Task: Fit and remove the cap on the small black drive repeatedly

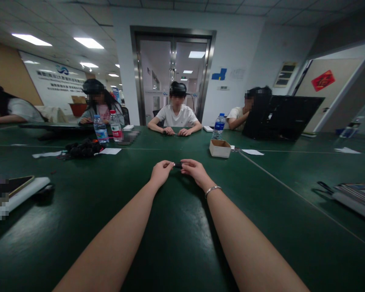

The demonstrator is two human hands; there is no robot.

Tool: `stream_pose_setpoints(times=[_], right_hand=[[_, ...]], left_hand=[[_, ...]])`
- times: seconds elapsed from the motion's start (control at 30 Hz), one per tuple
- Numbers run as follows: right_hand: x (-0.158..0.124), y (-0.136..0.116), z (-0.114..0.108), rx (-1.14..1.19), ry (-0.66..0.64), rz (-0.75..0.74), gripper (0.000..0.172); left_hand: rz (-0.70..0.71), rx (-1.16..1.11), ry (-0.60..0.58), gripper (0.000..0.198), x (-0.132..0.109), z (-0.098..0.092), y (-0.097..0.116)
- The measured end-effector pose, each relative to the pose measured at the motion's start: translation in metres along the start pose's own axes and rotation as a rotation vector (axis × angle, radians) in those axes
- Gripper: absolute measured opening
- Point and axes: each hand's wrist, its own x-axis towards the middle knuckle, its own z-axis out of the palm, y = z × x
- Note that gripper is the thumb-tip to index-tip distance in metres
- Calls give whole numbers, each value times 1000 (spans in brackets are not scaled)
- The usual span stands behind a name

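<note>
Both my arms reach forward over the green table (176,243). Between my fingertips is a small black object (178,165) with a shiny silver end, too small to tell its kind. My left hand (162,173) pinches the silver end between thumb and fingers. On the other side, my right hand (196,172) has its thumb and fingers closed around the black part, hiding some of it. A silver bracelet (213,190) circles my right wrist. The object is held low, close above the tabletop or touching it; I cannot tell which.
Beyond my right hand stands an open cardboard box (220,150), with a water bottle (219,125) behind. Two bottles (101,130) and a black tangled bundle (83,148) are at left. A monitor (281,117) stands at right. A person (177,115) sits opposite, others alongside.
</note>
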Motion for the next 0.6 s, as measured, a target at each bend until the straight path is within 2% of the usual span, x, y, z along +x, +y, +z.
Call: stream_pose_setpoints(times=[0.2,0.6], right_hand=[[-1,0,-1,9,-20,-20,25],[-2,-1,-2,3,-43,-24,29]], left_hand=[[-8,-12,4,34,6,2,-10],[-18,18,-11,41,4,1,-8]])
